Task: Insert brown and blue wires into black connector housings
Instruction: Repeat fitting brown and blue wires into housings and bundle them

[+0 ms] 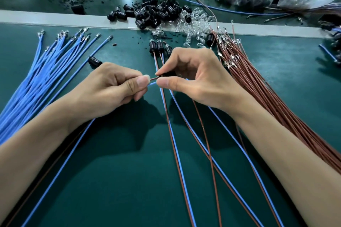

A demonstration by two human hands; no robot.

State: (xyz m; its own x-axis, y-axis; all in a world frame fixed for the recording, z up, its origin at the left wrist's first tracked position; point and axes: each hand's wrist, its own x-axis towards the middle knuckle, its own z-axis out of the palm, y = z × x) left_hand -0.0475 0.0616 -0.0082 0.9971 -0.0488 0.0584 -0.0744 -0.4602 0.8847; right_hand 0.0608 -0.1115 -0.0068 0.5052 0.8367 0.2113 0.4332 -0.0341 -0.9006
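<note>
The left hand (112, 86) is closed in a pinch grip on a brown wire (153, 78) and a blue wire (152, 84). Both wire ends project a short way from this grip toward the right hand (193, 77). The right hand pinches a black housing (167, 74) between thumb and forefinger. The wire ends reach the housing at that grip; the fingertips hide how far they enter. Just beyond the grips, three wired housings (159, 46) lie on the tabletop (120, 171). A blue bundle (36, 79) lies left of the left grip and a brown bundle (267, 88) right of the right grip. Loose housings (153, 13) are piled farther beyond.
</note>
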